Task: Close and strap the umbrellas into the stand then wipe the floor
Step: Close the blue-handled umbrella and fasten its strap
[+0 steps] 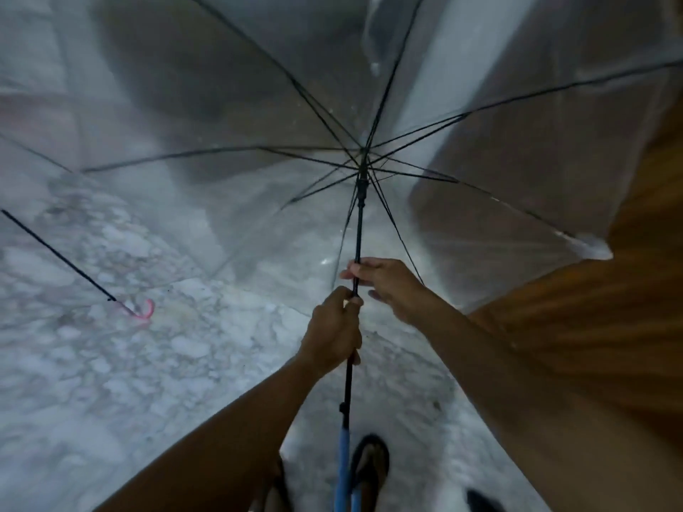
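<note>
A clear umbrella (pixel 258 116) with black ribs is spread open in front of me, its canopy facing away. Its black shaft (pixel 359 230) runs down to a blue handle (pixel 343 471) near my feet. My left hand (pixel 332 330) grips the shaft in a fist. Just above it, my right hand (pixel 388 286) holds the shaft with fingers curled round it, below the runner (pixel 361 190). A second open clear umbrella lies on the floor at the left, showing a black shaft (pixel 55 253) and a pink hooked handle (pixel 142 310).
The floor (pixel 111 364) is pale marbled stone. A wooden door or panel (pixel 610 345) stands at the right. My feet in dark sandals (pixel 369 463) are at the bottom. The view through the canopy is blurred; no stand is visible.
</note>
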Available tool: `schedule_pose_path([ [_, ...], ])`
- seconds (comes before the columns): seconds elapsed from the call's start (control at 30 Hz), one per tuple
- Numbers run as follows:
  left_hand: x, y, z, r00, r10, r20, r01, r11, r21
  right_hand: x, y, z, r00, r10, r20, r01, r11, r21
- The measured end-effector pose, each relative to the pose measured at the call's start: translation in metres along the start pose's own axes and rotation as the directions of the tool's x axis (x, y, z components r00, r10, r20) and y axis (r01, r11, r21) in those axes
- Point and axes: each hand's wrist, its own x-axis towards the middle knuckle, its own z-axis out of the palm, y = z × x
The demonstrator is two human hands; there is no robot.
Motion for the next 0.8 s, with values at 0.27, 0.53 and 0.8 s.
schedule_pose_path([
  [0.27, -0.162, 0.155, -0.016, 0.947, -0.042, 0.320, -0.059, 0.952, 0.299, -0.240, -0.057, -0.024, 0.962, -0.008, -0.273, 0.067, 0.976, 0.209],
  [0.53, -0.345, 0.222, 0.021, 0.852, 0.313, 0.419, -0.496, 0.738, 0.457, -0.452, -0.043, -0.021, 0.793, -0.115, -0.598, 0.313, 0.919, 0.238],
  [0.8, -0.561, 0.237, 0.071, 0.652, 0.520, 0.552, -0.755, 0.513, 0.409, -0.687, -0.006, 0.001, 0.608, -0.231, -0.760, 0.496, 0.857, 0.137],
])
